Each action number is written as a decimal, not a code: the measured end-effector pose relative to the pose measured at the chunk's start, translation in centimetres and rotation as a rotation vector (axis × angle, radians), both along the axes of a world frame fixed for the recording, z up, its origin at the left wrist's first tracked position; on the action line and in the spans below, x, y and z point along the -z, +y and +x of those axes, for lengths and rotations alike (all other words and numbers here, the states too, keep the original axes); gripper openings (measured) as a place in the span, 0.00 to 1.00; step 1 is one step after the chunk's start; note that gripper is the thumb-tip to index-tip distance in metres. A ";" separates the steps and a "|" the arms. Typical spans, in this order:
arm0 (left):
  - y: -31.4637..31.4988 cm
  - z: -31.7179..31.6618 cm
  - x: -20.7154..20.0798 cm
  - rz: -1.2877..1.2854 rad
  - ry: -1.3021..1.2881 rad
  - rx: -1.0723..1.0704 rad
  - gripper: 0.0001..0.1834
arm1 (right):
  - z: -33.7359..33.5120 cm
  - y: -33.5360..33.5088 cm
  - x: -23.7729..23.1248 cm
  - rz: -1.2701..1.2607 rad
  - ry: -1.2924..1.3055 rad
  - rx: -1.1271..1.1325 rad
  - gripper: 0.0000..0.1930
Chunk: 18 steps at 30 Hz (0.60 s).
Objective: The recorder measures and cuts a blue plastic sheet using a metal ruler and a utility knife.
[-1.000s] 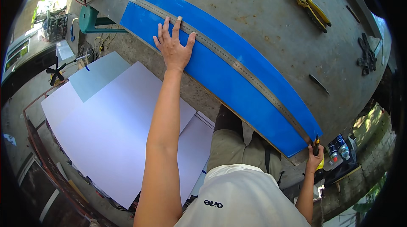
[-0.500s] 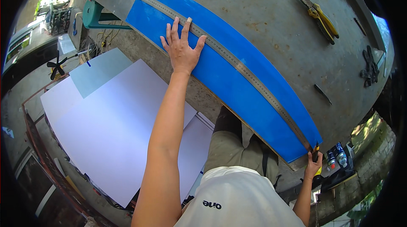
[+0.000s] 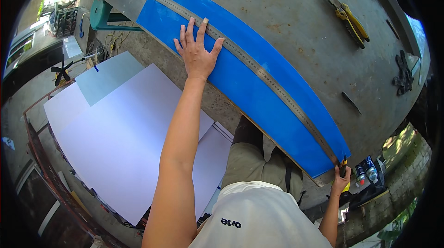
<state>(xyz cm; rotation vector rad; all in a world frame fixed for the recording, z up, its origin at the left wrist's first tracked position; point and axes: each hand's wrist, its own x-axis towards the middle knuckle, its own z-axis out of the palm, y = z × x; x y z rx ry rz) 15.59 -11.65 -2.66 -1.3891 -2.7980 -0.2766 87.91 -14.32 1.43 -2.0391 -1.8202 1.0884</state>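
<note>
A long blue sheet [image 3: 259, 102] lies on the grey worktable, a long metal ruler [image 3: 282, 93] running lengthwise over it. My left hand [image 3: 199, 58] presses down with spread fingers, its tips touching the ruler and the palm over the blue sheet. At the ruler's near right end, my right hand [image 3: 341, 182] grips a black and yellow utility knife [image 3: 343, 167]. The knife tip is by the sheet's right corner; whether the blade touches the sheet I cannot tell.
Yellow-handled pliers [image 3: 349, 19], a small dark blade-like piece [image 3: 351, 102] and a dark clamp-like tool [image 3: 403, 73] lie on the table [image 3: 277, 12]. Large white sheets [image 3: 120, 141] are stacked at left. A green stool [image 3: 102, 16] stands beyond; spray cans [image 3: 371, 169] sit at right.
Hardly anything differs. Both hands, the ruler and the blue sheet keep their places, apart from a very slight shift of the whole view.
</note>
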 end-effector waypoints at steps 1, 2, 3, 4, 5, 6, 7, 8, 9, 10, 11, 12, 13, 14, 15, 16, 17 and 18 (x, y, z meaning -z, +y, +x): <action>0.0 0.0 0.0 -0.001 0.000 0.001 0.42 | 0.1 0.0 0.0 -0.001 0.000 0.001 0.16; 0.1 0.0 0.0 -0.004 0.002 0.001 0.42 | 0.2 -0.1 0.1 -0.009 -0.007 0.007 0.16; 0.1 0.0 0.1 -0.008 0.003 0.001 0.42 | 0.3 -0.2 0.1 -0.017 -0.014 0.013 0.16; 0.0 -0.1 0.1 -0.006 0.003 -0.001 0.42 | 0.2 0.0 0.0 -0.015 -0.014 0.012 0.16; 0.0 -0.2 0.1 -0.011 0.003 -0.002 0.43 | 0.1 0.1 -0.1 -0.016 -0.021 0.004 0.16; -0.1 -0.3 0.1 -0.015 0.003 -0.003 0.44 | 0.0 0.2 -0.2 -0.017 -0.029 -0.004 0.16; -0.1 -0.3 0.1 -0.017 0.004 -0.003 0.44 | -0.2 0.2 -0.3 -0.018 -0.028 -0.003 0.16; 0.0 -0.3 0.1 -0.018 0.002 -0.004 0.44 | -0.4 0.3 -0.4 -0.021 -0.024 -0.001 0.15; 0.0 -0.3 0.1 -0.018 0.000 -0.006 0.44 | -0.6 0.3 -0.4 -0.024 -0.020 0.001 0.15; 0.0 -0.3 0.1 -0.017 0.000 -0.005 0.44 | -0.6 0.3 -0.4 -0.024 -0.020 0.001 0.15; 0.0 -0.2 0.1 -0.020 0.002 -0.005 0.44 | -0.6 0.3 -0.4 -0.017 -0.020 -0.004 0.14; 0.0 -0.3 0.1 -0.021 0.003 -0.004 0.44 | -0.7 0.3 -0.4 -0.011 -0.020 -0.010 0.12; 0.0 -0.2 0.1 -0.020 0.003 -0.004 0.44 | -0.4 0.2 -0.3 -0.009 -0.020 -0.010 0.12; 0.0 -0.2 0.1 -0.017 0.000 -0.005 0.44 | -0.1 0.2 -0.1 -0.021 -0.022 0.004 0.13; 0.0 -0.2 0.1 -0.015 -0.004 -0.006 0.44 | 0.2 0.1 0.0 -0.033 -0.024 0.018 0.15; 0.0 -0.1 0.1 -0.014 -0.003 -0.007 0.44 | 0.3 0.0 0.0 -0.032 -0.023 0.017 0.15; 0.0 0.0 0.0 -0.009 -0.003 -0.006 0.43 | 0.4 0.0 0.0 -0.039 -0.035 0.021 0.15; 0.0 0.0 0.0 -0.003 -0.002 -0.005 0.42 | 0.5 0.0 0.1 -0.045 -0.048 0.024 0.15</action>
